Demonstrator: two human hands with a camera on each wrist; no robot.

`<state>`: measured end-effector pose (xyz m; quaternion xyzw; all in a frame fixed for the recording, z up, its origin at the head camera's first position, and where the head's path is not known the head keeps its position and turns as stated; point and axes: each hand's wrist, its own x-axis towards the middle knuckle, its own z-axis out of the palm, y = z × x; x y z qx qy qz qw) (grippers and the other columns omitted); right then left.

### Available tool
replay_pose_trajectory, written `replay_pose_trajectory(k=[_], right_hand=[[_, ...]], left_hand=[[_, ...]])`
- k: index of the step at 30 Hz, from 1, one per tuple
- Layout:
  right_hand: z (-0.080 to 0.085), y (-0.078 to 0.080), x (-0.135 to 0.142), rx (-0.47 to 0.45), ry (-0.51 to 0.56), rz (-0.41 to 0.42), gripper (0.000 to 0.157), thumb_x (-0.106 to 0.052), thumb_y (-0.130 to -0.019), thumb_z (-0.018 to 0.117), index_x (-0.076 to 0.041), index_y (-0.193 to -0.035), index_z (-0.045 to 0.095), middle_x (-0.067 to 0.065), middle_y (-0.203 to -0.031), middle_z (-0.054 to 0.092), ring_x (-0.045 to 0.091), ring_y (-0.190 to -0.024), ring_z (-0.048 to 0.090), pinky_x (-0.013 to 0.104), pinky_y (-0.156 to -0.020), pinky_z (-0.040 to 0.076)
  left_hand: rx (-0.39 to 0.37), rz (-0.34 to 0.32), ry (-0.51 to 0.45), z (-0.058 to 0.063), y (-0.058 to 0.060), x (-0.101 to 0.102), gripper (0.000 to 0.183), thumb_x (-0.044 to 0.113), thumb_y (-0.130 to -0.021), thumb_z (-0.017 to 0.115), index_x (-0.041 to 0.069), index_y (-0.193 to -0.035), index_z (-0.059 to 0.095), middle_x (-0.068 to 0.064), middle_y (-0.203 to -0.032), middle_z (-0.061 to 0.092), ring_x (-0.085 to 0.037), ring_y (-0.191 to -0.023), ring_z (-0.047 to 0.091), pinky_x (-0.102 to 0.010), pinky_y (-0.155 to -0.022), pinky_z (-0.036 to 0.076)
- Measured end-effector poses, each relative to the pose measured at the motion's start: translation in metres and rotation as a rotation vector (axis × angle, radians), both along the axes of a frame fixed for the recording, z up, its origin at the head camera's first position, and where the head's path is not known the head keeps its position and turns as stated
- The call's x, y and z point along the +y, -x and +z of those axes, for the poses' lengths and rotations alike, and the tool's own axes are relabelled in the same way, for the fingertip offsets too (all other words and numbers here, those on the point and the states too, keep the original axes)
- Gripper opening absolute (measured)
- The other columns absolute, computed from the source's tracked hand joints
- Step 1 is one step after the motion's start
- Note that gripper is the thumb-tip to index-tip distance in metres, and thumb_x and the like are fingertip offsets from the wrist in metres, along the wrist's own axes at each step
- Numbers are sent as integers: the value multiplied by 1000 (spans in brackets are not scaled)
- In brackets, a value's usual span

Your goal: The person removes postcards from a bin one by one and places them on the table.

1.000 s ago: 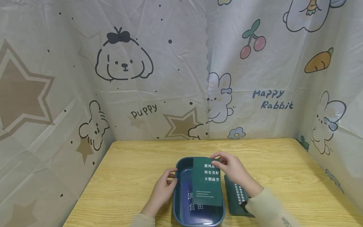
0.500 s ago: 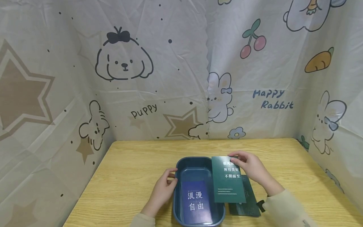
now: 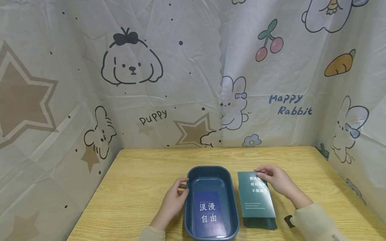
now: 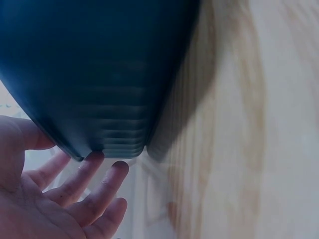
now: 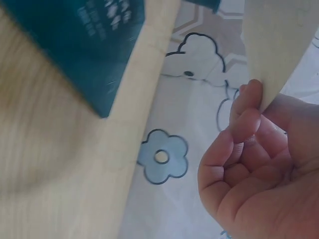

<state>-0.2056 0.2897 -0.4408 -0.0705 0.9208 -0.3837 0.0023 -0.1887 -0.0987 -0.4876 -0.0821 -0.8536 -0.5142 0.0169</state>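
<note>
My right hand [image 3: 278,180] pinches the top right corner of a green card [image 3: 256,199] with white Chinese lettering, between thumb and fingertips. Its plain pale back [image 5: 279,40] faces the right wrist camera. Under it on the table lies a darker green printed piece [image 3: 260,223], mostly covered in the head view. A deep blue rectangular tray [image 3: 222,184] stands to the left, with a purple lettered booklet [image 3: 209,214] flat inside. My left hand [image 3: 175,199] rests against the tray's left side, its relaxed fingertips [image 4: 94,158] at the rim and outer wall.
The tray and cards are on a light wood-grain table [image 3: 144,167]. A pale cloth [image 3: 181,83] printed with cartoons hangs behind it and along both sides. A dark strap [image 3: 288,221] shows at my right sleeve.
My right hand has carried the green card rightward, from above the tray to over the dark green piece. The purple booklet is now uncovered. My left hand has stayed at the tray.
</note>
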Motion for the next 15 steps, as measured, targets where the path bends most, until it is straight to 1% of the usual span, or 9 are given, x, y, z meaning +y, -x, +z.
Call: replay_pose_trajectory(k=[4, 7, 12, 15], right_hand=[[-5, 0, 5, -40, 6, 2, 27, -22, -103, 63, -5, -122, 71, 17, -121, 71, 31, -108, 68, 50, -86, 57], [-10, 1, 6, -63, -3, -2, 26, -22, -103, 63, -5, -122, 71, 18, -120, 72, 32, -108, 68, 53, -88, 56], [-18, 3, 6, -83, -28, -4, 24, -21, -103, 64, -5, -119, 72, 18, -120, 72, 35, -110, 68, 57, -91, 55], [-23, 4, 6, -92, -41, -13, 23, -21, -102, 65, -6, -117, 72, 15, -117, 73, 34, -109, 67, 57, -91, 54]], left_hand=[[1, -3, -3, 1, 0, 0, 38, 10, -100, 62, 8, -137, 58, -16, -115, 68, -21, -92, 67, -34, -75, 58], [0, -2, -7, 2, 0, 0, 38, 10, -99, 62, 8, -137, 58, -16, -115, 68, -22, -93, 68, -34, -76, 58], [-4, -4, -9, 1, 0, 0, 38, 10, -99, 62, 8, -137, 58, -16, -115, 68, -22, -93, 68, -34, -75, 58], [-6, -7, -12, 1, 0, -1, 38, 10, -99, 62, 9, -137, 58, -16, -115, 68, -21, -92, 68, -33, -74, 57]])
